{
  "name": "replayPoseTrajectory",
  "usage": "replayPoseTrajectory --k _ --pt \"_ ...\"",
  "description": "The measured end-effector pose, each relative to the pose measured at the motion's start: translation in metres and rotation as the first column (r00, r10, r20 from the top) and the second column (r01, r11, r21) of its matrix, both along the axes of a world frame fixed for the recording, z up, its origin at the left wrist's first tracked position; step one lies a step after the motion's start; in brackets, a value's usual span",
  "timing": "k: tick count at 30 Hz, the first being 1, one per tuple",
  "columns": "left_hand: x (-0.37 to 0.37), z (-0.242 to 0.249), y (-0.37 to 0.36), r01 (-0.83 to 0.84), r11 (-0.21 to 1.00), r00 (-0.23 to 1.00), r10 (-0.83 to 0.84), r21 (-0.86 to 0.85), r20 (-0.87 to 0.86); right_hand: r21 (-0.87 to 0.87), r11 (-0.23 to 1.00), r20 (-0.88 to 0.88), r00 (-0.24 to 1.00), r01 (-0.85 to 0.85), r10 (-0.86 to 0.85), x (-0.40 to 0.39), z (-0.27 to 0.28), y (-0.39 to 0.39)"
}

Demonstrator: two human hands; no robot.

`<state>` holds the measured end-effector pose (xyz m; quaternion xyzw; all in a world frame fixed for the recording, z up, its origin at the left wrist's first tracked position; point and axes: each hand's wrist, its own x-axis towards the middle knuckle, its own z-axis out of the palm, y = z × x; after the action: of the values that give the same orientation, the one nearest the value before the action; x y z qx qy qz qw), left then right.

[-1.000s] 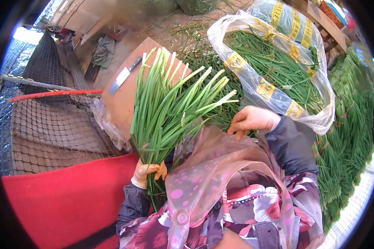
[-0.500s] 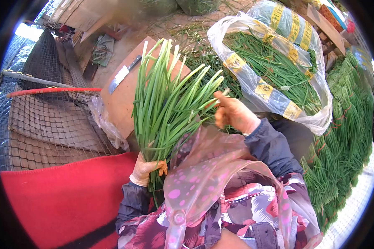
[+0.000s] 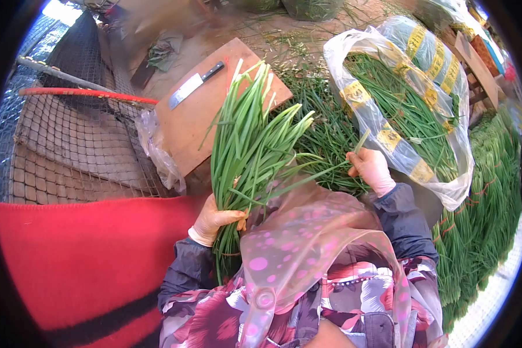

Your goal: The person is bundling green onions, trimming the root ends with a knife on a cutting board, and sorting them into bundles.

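Observation:
A thick bunch of Chinese chives [image 3: 243, 151] fans upward in my gloved left hand [image 3: 217, 220], whose fingers are wrapped round its lower end. Pale cut stems point away from me at the top. To the right, my gloved right hand [image 3: 371, 168] is closed in a pinch on a chive stalk [image 3: 330, 169] that stretches out sideways from the bunch. Its pale tip pokes out above my fingers. Beyond the bunch lies a wooden board [image 3: 185, 130] with a knife [image 3: 195, 86] flat on it.
A clear plastic bag [image 3: 370, 116] of chives stands open at the right, with tied chive bundles [image 3: 487, 203] stacked beside it. Loose greens [image 3: 325, 116] litter the ground. A red blanket [image 3: 87, 249] is at my left, below netting [image 3: 81, 148] and a red bar [image 3: 87, 91].
My right hand has moved right, away from the bunch, drawing a stalk out sideways. My left hand still grips the bunch. The view has shifted slightly, showing more of the board and knife.

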<state>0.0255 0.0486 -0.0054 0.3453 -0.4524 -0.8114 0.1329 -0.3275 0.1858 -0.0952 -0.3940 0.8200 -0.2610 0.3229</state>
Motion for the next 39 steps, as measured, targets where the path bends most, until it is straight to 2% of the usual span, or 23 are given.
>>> replayPoseTrajectory --k 1,3,4,5,7,9,11,13,14,15,16,17,18,19,21,23,26,27,30,32,35,37,39 --pt "0.002 -0.001 0.0 0.006 1.0 1.0 -0.006 0.006 -0.003 0.006 1.0 -0.003 1.0 0.006 -0.006 -0.008 -0.007 0.008" --pt "0.009 -0.001 -0.005 -0.022 0.999 0.999 0.021 -0.024 -0.039 0.078 0.996 -0.211 0.977 0.039 -0.022 -0.017 -0.013 0.018" --pt "0.012 0.004 -0.008 -0.017 0.999 1.0 0.017 -0.044 -0.01 0.209 0.978 -0.248 0.968 0.022 0.032 -0.023 -0.011 0.026" --pt "0.011 0.015 -0.01 -0.036 0.998 0.999 0.036 -0.056 0.003 0.207 0.978 -0.249 0.968 0.029 0.024 -0.029 -0.032 0.035" --pt "0.027 0.016 -0.022 -0.068 0.997 0.993 0.063 -0.048 -0.103 0.669 0.732 -0.432 0.734 -0.128 0.523 -0.042 -0.095 0.066" --pt "0.035 0.025 -0.034 -0.107 0.991 0.968 0.084 -0.086 -0.238 0.815 0.538 -0.241 0.719 -0.215 0.651 -0.04 -0.098 0.075" --pt "0.039 0.034 -0.041 -0.111 0.989 0.946 0.074 -0.099 -0.315 0.836 0.501 -0.191 0.736 -0.225 0.649 -0.042 -0.11 0.059" --pt "0.034 0.045 -0.044 -0.122 0.982 0.938 0.066 -0.145 -0.34 0.572 0.799 -0.493 0.702 -0.183 0.514 -0.033 -0.072 0.032" --pt "0.031 0.049 -0.045 -0.14 0.975 0.93 0.07 -0.172 -0.36 0.315 0.927 -0.544 0.763 -0.201 0.35 -0.028 -0.045 0.014" --pt "0.029 0.051 -0.046 -0.135 0.974 0.931 0.062 -0.18 -0.359 0.038 0.981 -0.54 0.822 -0.192 0.181 -0.021 -0.013 -0.002" --pt "0.026 0.052 -0.049 -0.118 0.972 0.934 0.039 -0.202 -0.355 0.028 0.968 -0.268 0.931 -0.248 0.246 -0.015 0.027 -0.01" --pt "0.023 0.053 -0.05 -0.1 0.97 0.937 0.017 -0.223 -0.349 0.001 0.954 0.03 0.954 -0.3 0.3 -0.006 0.054 -0.017" --pt "0.017 0.057 -0.049 -0.095 0.969 0.941 0.011 -0.23 -0.338 0.029 0.94 0.416 0.859 -0.34 0.298 0.005 0.056 -0.022" --pt "0.01 0.06 -0.045 -0.087 0.97 0.942 0.005 -0.229 -0.336 0.039 0.921 0.734 0.636 -0.388 0.237 0.015 0.058 -0.025" --pt "-0.005 0.064 -0.038 -0.116 0.972 0.935 0.038 -0.203 -0.352 -0.072 0.919 0.828 0.49 -0.388 0.272 0.041 0.046 -0.037" --pt "-0.007 0.058 -0.037 -0.07 0.977 0.928 -0.01 -0.202 -0.372 -0.158 0.946 0.967 0.148 -0.284 0.206 0.068 0.009 -0.058" --pt "-0.008 0.05 -0.033 0.008 0.988 0.917 -0.068 -0.154 -0.393 -0.38 0.922 0.91 -0.149 0.071 0.387 0.098 -0.013 -0.095" --pt "-0.007 0.044 -0.034 0.055 0.98 0.919 -0.125 -0.191 -0.375 -0.439 0.879 0.879 -0.114 0.188 0.463 0.101 -0.001 -0.1" --pt "-0.015 0.034 -0.029 0.058 0.991 0.925 -0.1 -0.123 -0.368 -0.556 0.781 0.777 -0.157 0.284 0.609 0.088 0.009 -0.115" --pt "-0.027 0.03 -0.025 0.055 0.994 0.928 -0.086 -0.094 -0.364 -0.624 0.699 0.63 -0.303 0.351 0.715 0.081 0.007 -0.123" --pt "-0.051 0.029 -0.021 0.059 0.997 0.94 -0.072 -0.049 -0.332 -0.562 0.669 0.612 -0.299 0.486 0.732 0.089 0.015 -0.118" --pt "-0.073 0.042 -0.013 0.038 0.996 0.954 -0.059 -0.075 -0.292 -0.614 0.643 0.623 -0.219 0.458 0.751 0.081 0.026 -0.112" --pt "-0.089 0.05 -0.011 0.097 0.983 0.989 -0.113 -0.155 -0.095 -0.668 0.581 0.628 -0.066 0.465 0.775 0.065 0.049 -0.097"
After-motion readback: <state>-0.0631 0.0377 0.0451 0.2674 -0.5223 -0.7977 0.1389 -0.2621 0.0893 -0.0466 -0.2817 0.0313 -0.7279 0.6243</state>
